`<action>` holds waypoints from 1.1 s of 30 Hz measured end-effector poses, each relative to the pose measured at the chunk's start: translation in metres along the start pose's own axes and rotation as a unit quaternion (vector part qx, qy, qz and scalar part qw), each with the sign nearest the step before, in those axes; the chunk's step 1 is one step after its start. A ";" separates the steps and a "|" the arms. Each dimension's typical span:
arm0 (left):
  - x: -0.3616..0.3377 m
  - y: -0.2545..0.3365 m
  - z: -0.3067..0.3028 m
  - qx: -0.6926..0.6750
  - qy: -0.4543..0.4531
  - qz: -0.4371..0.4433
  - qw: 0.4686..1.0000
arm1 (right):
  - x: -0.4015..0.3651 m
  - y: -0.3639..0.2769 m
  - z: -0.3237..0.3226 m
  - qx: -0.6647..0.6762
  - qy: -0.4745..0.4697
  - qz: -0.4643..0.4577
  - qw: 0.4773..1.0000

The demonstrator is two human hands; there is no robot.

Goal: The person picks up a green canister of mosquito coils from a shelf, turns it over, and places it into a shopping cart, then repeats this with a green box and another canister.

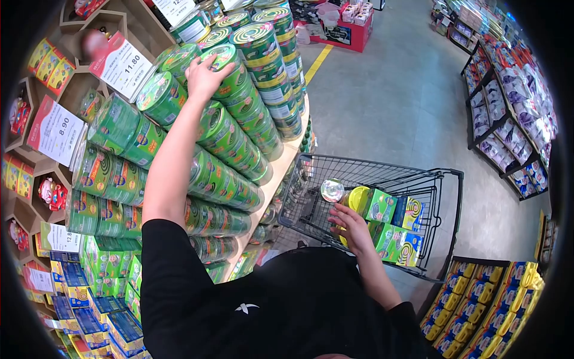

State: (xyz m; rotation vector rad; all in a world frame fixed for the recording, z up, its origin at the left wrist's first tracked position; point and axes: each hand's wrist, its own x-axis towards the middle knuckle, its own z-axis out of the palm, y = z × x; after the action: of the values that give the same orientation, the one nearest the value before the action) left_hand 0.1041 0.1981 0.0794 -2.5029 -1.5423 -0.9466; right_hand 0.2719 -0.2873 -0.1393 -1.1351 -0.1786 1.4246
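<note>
My left hand (205,76) reaches up to the stacked green mosquito coil tins at the shelf display. Its fingers are bent over the top of one mosquito coil tin (225,55), with the thumb at the lid's near side. Part of that grip is hidden by the back of the hand. My right hand (353,228) hovers over the shopping cart (305,157), fingers apart and holding nothing. Nearest to it in the cart are a yellow round container (359,197) and a silver-topped can (332,190). Green boxes (380,205) and yellow-blue coil boxes (410,213) lie beside them.
Price cards (127,64) stand along the display, with blue-yellow boxes (89,320) lower left. A wooden shelf edge (281,170) runs between tins and cart. Racks of packages (508,113) stand at right, yellow packs (478,305) at lower right, and a red bin (357,36) beyond.
</note>
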 end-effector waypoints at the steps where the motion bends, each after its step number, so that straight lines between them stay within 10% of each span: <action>1: -0.002 0.001 -0.003 -0.009 -0.001 -0.002 1.000 | 0.000 0.001 -0.001 0.001 0.000 0.000 1.000; 14: -0.003 -0.004 -0.003 0.033 -0.023 0.028 0.999 | -0.006 0.008 -0.004 -0.007 0.014 0.006 1.000; 21: -0.059 0.059 -0.017 -0.045 0.139 0.112 0.983 | -0.001 0.016 -0.009 -0.001 -0.002 0.008 1.000; 26: -0.214 0.141 -0.010 -0.390 -0.101 0.175 0.898 | 0.011 0.014 0.019 0.030 -0.033 0.014 0.999; 33: -0.380 0.148 0.029 -0.461 -0.456 0.026 0.761 | 0.015 0.033 0.015 0.031 -0.064 0.058 0.996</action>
State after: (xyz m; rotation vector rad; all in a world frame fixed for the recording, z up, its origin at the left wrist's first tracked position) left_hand 0.1211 -0.1669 -0.1038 -4.1561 -1.2239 -0.4975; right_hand 0.2429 -0.2750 -0.1625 -1.0169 -0.1601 1.5961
